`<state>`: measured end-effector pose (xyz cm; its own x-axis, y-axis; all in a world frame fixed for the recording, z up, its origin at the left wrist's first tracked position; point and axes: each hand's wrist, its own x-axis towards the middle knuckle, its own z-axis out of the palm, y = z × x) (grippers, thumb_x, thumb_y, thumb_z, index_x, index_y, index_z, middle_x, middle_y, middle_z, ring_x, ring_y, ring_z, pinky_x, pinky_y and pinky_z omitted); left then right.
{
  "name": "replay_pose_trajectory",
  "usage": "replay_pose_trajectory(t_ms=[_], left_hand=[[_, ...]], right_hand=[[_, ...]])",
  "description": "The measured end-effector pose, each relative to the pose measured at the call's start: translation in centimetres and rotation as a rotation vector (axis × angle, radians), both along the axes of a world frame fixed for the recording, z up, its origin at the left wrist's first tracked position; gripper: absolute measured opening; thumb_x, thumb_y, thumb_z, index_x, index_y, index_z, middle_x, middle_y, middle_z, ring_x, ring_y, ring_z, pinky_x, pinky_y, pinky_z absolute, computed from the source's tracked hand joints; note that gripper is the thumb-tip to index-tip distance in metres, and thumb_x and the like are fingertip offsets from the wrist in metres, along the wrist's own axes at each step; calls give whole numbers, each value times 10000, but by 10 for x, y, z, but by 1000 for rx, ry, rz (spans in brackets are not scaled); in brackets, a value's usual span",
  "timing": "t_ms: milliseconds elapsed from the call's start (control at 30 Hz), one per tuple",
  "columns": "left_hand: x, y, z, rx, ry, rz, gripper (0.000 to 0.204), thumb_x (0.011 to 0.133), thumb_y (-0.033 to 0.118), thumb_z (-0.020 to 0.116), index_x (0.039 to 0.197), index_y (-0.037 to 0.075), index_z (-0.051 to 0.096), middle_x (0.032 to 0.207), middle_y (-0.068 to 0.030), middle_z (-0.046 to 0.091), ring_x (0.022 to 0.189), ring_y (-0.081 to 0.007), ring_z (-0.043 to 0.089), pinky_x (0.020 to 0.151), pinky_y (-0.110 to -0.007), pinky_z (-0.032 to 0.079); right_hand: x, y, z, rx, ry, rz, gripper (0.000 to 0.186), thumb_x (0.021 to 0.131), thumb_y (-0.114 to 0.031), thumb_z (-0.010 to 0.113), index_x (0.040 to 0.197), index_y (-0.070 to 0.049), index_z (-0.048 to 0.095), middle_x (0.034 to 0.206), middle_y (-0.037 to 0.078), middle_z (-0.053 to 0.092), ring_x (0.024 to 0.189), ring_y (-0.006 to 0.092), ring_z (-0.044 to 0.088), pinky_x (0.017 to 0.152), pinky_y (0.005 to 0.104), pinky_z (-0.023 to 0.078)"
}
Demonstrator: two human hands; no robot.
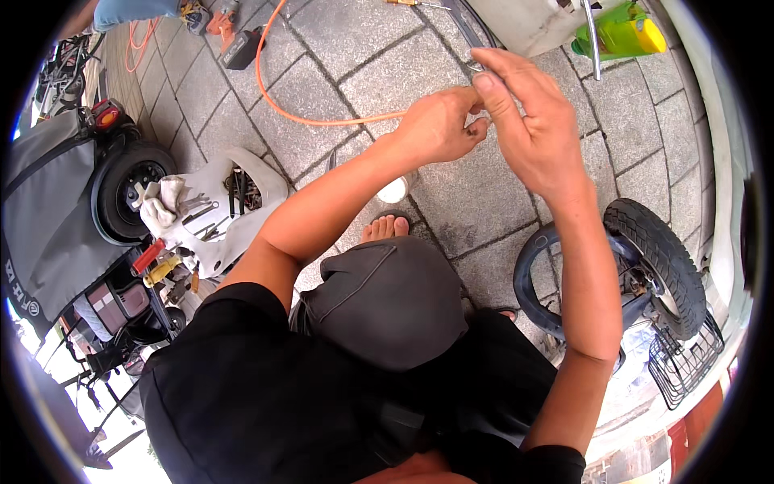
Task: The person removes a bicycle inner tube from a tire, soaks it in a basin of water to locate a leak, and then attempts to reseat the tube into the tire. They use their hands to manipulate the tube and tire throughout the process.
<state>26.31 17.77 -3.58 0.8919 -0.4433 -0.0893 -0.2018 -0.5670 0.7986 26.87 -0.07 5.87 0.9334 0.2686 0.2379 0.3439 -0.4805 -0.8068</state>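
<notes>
Above the paving my two hands meet at upper centre. My left hand is closed, fingers curled and thumb tip bent in; what it grips is hidden. An orange hose curves in from the top and runs out of sight behind that hand's wrist. My right hand is closed too, thumb and index finger brought together over a small metallic bit too small to name. Its other fingers stretch over it. Just beyond the fingertips, a black curved strip comes down from the top.
Left stand a grey plastic tray with wrenches and gloves, and a covered scooter. Right lie a dark ring-shaped tube, a tyre and a wire basket. A green bottle is upper right; a person's shoe upper left.
</notes>
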Motion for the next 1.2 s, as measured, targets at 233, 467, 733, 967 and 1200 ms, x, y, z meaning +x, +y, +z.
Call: replay_pose_trajectory(t_ms=[233,467,733,967,1200], left_hand=[[8,-59,-5,320,-75,-71,356,920,268,736,1217,76,699,1114,-171,758,970,-403,740,852,-485,602],[-14,-48,-5,196,-200,-437,415,948,272,751,1325,111,684,1164,-138,757,1056,-340,731,904,-442,583],[41,-36,-59,673,-176,-64,684,910,433,792,1481,143,552,1390,-158,624,1294,-383,608,1034,-469,533],[52,-56,-77,730,-142,-169,819,906,490,769,1558,137,420,1331,-257,536,1145,-456,682,962,-511,585],[36,33,-62,706,-134,-163,722,830,382,766,1452,144,489,1269,-236,580,1024,-475,700,867,-559,590]], right_hand=[[-65,89,-24,-199,-6,179,468,1032,-450,610,1187,-33,756,1199,150,748,1152,300,687,1125,480,440],[-57,-38,-90,-237,-168,-271,373,1050,-351,561,1174,-59,758,1142,112,744,1144,292,658,1057,448,427],[-164,-171,-15,-725,593,79,311,1039,-287,561,1010,-30,734,1069,207,728,1001,415,709,893,526,553],[-218,-172,-32,-478,804,-186,299,1010,-297,612,1106,-56,761,1073,209,742,1026,421,704,925,508,552],[-230,-219,-24,-365,850,-363,348,999,-336,649,1142,-36,751,1099,230,745,1056,419,706,941,485,549]])
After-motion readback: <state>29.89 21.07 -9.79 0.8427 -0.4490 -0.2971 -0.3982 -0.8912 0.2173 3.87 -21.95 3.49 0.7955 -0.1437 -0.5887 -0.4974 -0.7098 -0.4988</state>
